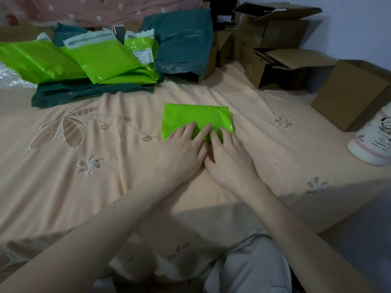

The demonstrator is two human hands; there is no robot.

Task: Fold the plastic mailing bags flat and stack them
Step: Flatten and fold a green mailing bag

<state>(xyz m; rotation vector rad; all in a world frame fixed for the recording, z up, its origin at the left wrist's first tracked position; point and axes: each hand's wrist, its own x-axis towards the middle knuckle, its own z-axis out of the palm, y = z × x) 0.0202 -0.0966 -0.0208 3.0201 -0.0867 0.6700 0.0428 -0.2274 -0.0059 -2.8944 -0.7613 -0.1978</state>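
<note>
Centre frame: left hand and right hand, fingers flat and released, press the folded green bag against the bed. Flattening step appears underway; next move likely calls for transfer to a stack.

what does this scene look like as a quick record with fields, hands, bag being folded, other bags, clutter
surface: peach embroidered bedsheet
bag in work: bright green plastic mailing bag folded into a rectangle, lying flat on the sheet
left hand: palm down, pressing the bag's near edge
right hand: palm down beside the left, pressing the same edge
unfolded bags: pile of green and dark teal plastic mailing bags, far left
clutter: brown cardboard boxes at far right; white cartoon-printed container at right edge
</note>
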